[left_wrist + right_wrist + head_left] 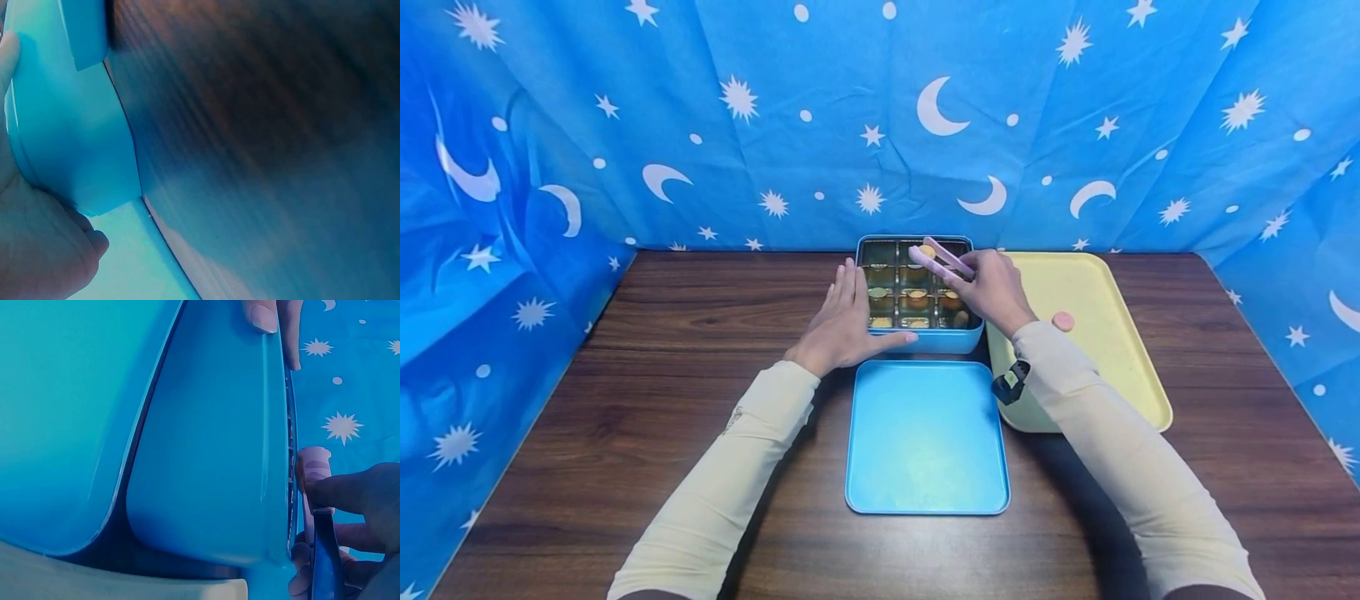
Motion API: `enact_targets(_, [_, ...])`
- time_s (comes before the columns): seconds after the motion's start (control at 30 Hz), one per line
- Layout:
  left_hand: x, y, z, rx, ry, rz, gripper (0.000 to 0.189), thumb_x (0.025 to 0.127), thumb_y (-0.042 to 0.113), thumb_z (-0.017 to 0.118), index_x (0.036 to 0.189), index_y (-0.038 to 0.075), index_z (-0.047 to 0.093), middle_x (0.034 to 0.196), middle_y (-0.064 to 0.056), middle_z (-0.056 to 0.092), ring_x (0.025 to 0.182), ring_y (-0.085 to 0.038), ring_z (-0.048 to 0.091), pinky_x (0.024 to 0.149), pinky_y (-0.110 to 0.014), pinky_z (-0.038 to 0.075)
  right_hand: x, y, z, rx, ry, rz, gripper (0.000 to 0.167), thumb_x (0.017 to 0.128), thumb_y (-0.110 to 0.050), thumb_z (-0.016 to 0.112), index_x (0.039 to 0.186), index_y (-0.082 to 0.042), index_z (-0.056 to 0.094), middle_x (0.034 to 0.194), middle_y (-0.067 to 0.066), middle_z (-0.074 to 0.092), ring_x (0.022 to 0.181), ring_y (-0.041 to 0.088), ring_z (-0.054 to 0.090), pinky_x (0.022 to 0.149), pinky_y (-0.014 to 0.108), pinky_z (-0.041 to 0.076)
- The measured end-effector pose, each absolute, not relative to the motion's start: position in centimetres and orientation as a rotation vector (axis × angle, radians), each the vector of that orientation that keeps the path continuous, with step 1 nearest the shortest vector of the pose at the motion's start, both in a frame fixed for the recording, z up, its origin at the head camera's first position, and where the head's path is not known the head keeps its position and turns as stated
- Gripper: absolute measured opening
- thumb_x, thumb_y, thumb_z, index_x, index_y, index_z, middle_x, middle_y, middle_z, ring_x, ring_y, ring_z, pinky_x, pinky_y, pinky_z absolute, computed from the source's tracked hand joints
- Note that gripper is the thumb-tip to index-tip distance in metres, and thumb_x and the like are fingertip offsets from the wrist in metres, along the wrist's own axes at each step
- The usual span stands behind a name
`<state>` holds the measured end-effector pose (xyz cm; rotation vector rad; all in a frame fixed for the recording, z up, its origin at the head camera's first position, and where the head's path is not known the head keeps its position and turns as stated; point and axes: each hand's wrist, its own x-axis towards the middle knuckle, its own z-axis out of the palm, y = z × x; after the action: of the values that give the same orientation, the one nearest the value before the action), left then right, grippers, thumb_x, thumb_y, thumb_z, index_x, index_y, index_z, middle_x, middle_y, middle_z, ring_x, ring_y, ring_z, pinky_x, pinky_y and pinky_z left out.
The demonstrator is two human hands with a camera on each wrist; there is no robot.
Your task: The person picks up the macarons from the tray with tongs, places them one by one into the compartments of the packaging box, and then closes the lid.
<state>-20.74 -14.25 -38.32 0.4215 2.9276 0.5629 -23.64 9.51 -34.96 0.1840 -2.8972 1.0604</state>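
Note:
My right hand grips a pair of pale purple tongs over the back of a blue box. A round yellow piece shows between the tongs' tips. Inside the box is a divided gold liner, and several compartments in its nearer rows hold round pieces. Against the box's left side lies my left hand, fingers straight, its thumb stretched along the front wall. The right wrist view shows the left thumb at the box's rim and the tongs close beside that rim.
A flat blue lid lies in front of the box. To the right, partly under my right forearm, is a yellow tray with a pink round piece on it. Behind the wooden table hangs a blue star-patterned cloth.

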Motion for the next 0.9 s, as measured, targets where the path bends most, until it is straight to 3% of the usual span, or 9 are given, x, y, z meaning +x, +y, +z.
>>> enact_targets(0.4, [-20.8,-14.2,-38.4,0.408,2.927,0.548,0.137,0.076,0.091,0.051,0.161,0.001,-0.006,0.168,-0.017,-0.015,0.153,-0.028,-0.017,0.123,-0.045,0.001,-23.7,9.4,-34.6,0.178,-2.897,1.075,0.034,0.097,-0.024,0.071,0.120,0.001,0.070,0.100,0.016,0.066,0.090,0.029,0.057,0.063,0.035,0.051])
enact_targets(0.7, [-20.8,-14.2,-38.4,0.416,2.924,0.560,0.136,0.077,0.089,0.052,0.160,0.000,-0.006,0.167,-0.018,-0.015,0.153,-0.028,-0.017,0.123,-0.046,0.001,-22.8,10.6,-33.7,0.178,-2.875,1.107,0.042,0.096,-0.027,0.073,0.127,0.001,0.067,0.111,0.018,0.066,0.092,0.031,0.058,0.068,0.038,0.053])
enact_targets(0.9, [-20.9,-14.2,-38.4,0.409,2.924,0.553,0.137,0.076,0.090,0.052,0.160,0.000,-0.006,0.167,-0.018,-0.015,0.153,-0.029,-0.017,0.124,-0.045,0.001,-22.0,12.0,-33.1,0.177,-2.876,1.080,0.044,0.094,-0.026,0.075,0.129,0.001,0.067,0.113,0.019,0.066,0.087,0.031,0.059,0.063,0.036,0.050])
